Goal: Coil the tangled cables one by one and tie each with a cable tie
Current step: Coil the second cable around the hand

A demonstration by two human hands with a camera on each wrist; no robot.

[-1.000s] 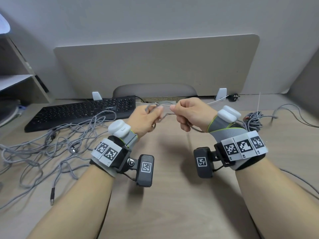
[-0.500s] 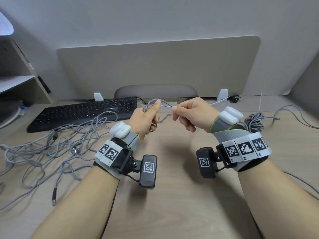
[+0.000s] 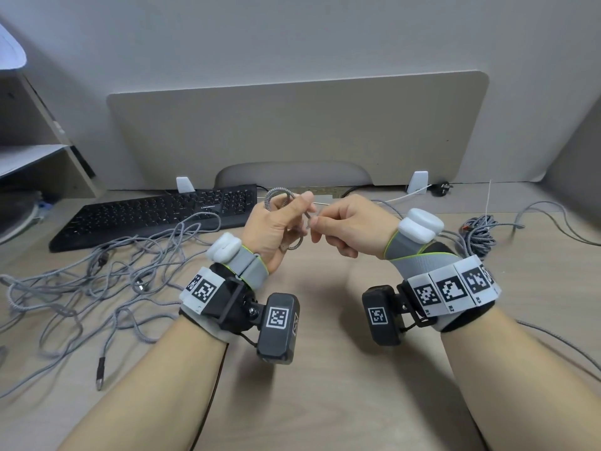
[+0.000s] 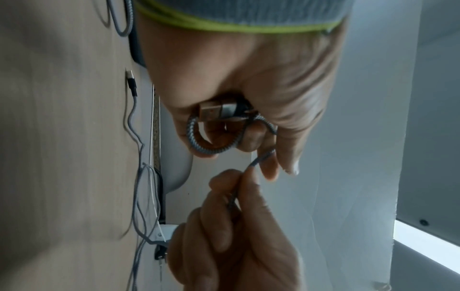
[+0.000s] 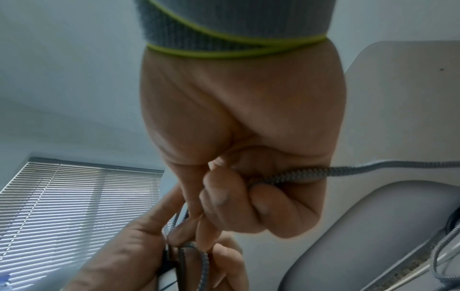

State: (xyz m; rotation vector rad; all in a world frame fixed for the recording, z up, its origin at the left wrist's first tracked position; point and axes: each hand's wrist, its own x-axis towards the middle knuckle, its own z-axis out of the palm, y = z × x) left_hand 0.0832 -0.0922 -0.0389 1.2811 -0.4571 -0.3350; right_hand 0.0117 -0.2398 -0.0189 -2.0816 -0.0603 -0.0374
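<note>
Desk (image 3: 325, 402) scene: cable (image 3: 276, 198) being coiled above it, right of the keyboard (image 3: 156, 213).
Loops are gripped by the left hand (image 3: 273, 229); the free run is pinched just beside by the right hand (image 3: 348, 222).

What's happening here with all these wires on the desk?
A person is winding up a grey braided cable. The left hand holds the small loops made so far, with the plug tucked against the palm, while the right hand pinches the free length to feed it in. A tangled pile of cables waits beside the keyboard, and one coiled bundle lies to the right.
</note>
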